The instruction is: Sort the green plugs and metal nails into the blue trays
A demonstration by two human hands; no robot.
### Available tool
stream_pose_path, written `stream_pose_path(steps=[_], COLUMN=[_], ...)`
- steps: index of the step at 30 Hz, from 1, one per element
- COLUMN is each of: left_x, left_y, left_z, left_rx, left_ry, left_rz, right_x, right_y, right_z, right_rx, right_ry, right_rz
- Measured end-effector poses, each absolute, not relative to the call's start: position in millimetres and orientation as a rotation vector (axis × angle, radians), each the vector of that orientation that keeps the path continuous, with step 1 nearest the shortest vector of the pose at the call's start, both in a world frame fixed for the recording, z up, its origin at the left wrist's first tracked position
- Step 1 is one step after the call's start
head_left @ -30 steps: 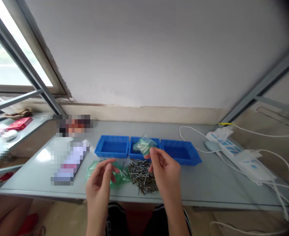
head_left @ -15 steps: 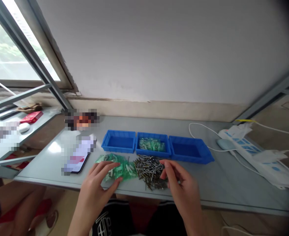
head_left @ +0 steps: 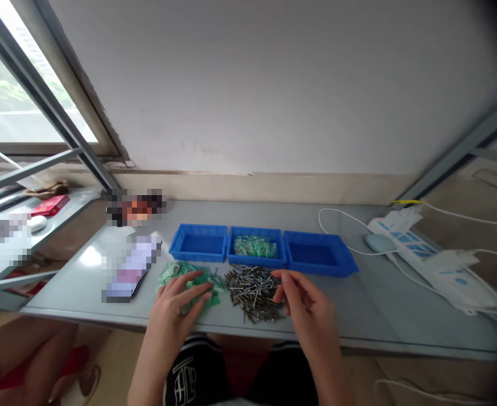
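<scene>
My left hand (head_left: 180,299) rests over a heap of small green plastic packets (head_left: 172,273), its fingers stretched and somewhat apart. Right of the packets lies a pile of loose metal screws (head_left: 252,290), some grey and some brassy. At the pile's right edge, my right hand (head_left: 305,299) has its fingers curled in and thumb near the index finger; anything between them is too small to make out. Behind the pile stands the middle blue tray (head_left: 257,263), with several green packets in it. The left blue tray (head_left: 197,258) and right blue tray (head_left: 322,268) flank it.
A phone (head_left: 132,270) lies left of the packets, with a blurred-out object (head_left: 136,208) behind it. On the right, a white power strip (head_left: 426,265) with plugs and cables (head_left: 328,210) lies along the grey table (head_left: 383,316). Another person's legs (head_left: 32,344) show at lower left.
The view has shifted slightly. My left hand's fingers have moved closer together over the green packets, which are drawn in toward it. My right hand stays beside the screws.
</scene>
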State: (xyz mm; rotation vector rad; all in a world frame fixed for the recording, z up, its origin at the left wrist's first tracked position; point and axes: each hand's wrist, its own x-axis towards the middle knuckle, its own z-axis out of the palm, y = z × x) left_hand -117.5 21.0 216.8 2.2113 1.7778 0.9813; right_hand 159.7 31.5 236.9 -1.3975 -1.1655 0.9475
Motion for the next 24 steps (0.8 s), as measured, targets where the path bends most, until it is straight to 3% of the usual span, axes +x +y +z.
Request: stream_pose_path(steps=[8,16,24], left_x=[-81.1,-43.9,-60.5], left_y=[20.6,23.7,20.5], left_z=[232.0,239.6,248.5], left_rx=[1.544,1.495,1.126], left_ry=[1.927,1.531,1.632], left_rz=[1.622,1.387,1.598], right_x=[156.0,125.8,128.8], right_y=[27.0,15.4,43.5], right_z=[240.3,259.5,275.3], right_rx=[-1.345,-1.191,-1.335], right_ry=[-1.206,-1.565,-1.024], right_rz=[0.922,1.065,0.576])
